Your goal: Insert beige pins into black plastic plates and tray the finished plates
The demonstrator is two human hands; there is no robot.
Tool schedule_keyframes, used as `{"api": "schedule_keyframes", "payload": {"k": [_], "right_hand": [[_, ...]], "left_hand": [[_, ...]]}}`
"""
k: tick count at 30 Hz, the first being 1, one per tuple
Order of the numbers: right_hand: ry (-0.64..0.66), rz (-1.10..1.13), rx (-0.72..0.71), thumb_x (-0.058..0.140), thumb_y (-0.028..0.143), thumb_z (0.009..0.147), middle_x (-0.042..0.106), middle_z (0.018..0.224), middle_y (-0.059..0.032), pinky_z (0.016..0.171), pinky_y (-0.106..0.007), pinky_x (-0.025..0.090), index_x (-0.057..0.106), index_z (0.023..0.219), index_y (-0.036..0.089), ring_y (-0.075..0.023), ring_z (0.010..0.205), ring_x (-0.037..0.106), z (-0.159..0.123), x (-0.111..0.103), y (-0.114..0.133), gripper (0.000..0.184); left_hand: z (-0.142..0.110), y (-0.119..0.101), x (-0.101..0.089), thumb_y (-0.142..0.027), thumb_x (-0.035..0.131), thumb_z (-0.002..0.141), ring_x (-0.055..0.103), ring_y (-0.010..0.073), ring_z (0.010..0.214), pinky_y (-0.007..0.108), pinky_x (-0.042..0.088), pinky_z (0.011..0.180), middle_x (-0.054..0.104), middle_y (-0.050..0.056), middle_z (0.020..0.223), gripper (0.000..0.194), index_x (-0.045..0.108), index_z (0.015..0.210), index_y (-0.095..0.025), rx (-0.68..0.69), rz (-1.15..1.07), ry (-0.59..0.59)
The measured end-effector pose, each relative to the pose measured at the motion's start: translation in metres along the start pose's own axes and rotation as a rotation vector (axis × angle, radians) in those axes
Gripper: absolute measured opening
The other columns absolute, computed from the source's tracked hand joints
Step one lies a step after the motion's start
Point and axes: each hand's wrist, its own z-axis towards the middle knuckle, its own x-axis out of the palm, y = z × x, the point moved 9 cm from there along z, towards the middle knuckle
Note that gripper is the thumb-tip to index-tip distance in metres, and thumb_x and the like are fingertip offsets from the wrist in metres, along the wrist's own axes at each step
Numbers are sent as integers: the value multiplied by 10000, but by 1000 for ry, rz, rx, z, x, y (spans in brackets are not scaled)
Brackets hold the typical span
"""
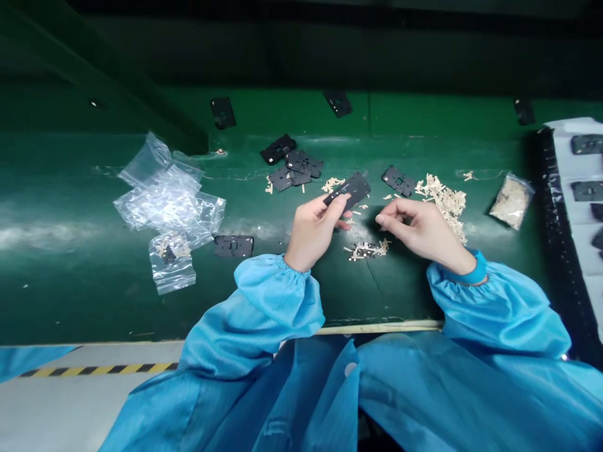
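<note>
My left hand (pixel 312 232) grips a flat black plastic frame (pixel 347 191) by its lower end, holding it up over the green belt. My right hand (pixel 424 230) is beside it, with the fingertips pinched together and nothing visible between them. A small heap of beige strips (pixel 366 250) lies just below those fingertips, and a larger pile of the same strips (pixel 445 201) lies to the right of them. Another black frame (pixel 398 181) lies flat beyond my right hand. Several more black frames (pixel 292 168) overlap beyond my left hand.
Crumpled clear plastic bags (pixel 162 204) lie at the left of the green belt (pixel 117 301), with a black frame (pixel 233 246) beside them. A filled bag (pixel 511 201) lies at the right, near a black belt edge (pixel 560 238) and a white tray of black frames (pixel 577 169).
</note>
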Motion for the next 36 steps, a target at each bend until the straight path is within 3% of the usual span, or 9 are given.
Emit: {"api": "schedule_keyframes", "payload": {"k": [5, 9, 14, 18, 23, 28, 32, 36], "right_hand": [[163, -216, -265, 671, 245, 961, 699, 917, -44, 738, -316, 495, 720, 950, 212, -185, 815, 640, -9, 21, 25, 59], [227, -252, -333, 655, 224, 969, 689, 1005, -74, 857, -366, 523, 703, 1021, 221, -236, 968, 653, -12, 40, 29, 71], [254, -295, -292, 634, 195, 967, 663, 1044, -90, 859, -392, 525, 670, 1021, 226, -251, 980, 634, -14, 55, 26, 72], [249, -285, -211, 663, 193, 942, 667, 940, -55, 742, -326, 488, 655, 927, 219, -203, 837, 623, -12, 46, 19, 31], [310, -6, 25, 699, 345, 933, 644, 686, 30, 568, -266, 407, 680, 864, 224, -132, 598, 561, -9, 33, -4, 141], [158, 298, 125, 748, 426, 887, 645, 718, 8, 561, -262, 405, 705, 891, 190, -117, 614, 531, -2, 23, -12, 240], [-62, 360, 57, 787, 373, 853, 649, 768, 4, 557, -265, 423, 676, 923, 198, -111, 619, 525, 0, 15, -7, 218], [-175, 334, 8, 755, 321, 868, 651, 781, 1, 577, -283, 449, 649, 937, 214, -131, 656, 572, -2, 15, -3, 166]], "left_hand": [[4, -6, 0, -288, 718, 893, 753, 127, 731, 236, 626, 671, 799, 30, 878, 320, 635, 1180, -176, 95, -40, 22], [3, 1, 1, -241, 696, 901, 776, 132, 792, 231, 629, 690, 793, 34, 945, 237, 517, 1051, -203, -13, -37, 17], [0, 5, 10, -286, 663, 931, 778, 156, 876, 220, 609, 637, 775, 90, 1100, 254, 456, 1055, -207, -84, -11, 119], [1, -1, 13, -301, 639, 946, 768, 156, 847, 205, 569, 580, 770, 119, 1131, 311, 470, 1183, -191, -23, 29, 207], [-1, -4, 17, -282, 568, 974, 731, 130, 748, 207, 542, 536, 775, 107, 1097, 204, 577, 1143, -170, -8, 138, 299], [-9, 6, 25, -233, 656, 907, 746, 154, 764, 224, 566, 573, 781, 74, 933, 129, 589, 999, -172, -116, 198, 370], [-7, 6, 15, -291, 766, 836, 731, 159, 697, 244, 555, 565, 753, 24, 818, 225, 608, 955, -184, -72, 250, 249], [-4, 4, 7, -377, 800, 817, 687, 149, 640, 254, 517, 565, 716, -3, 735, 281, 585, 828, -197, -20, 326, 186]]}}
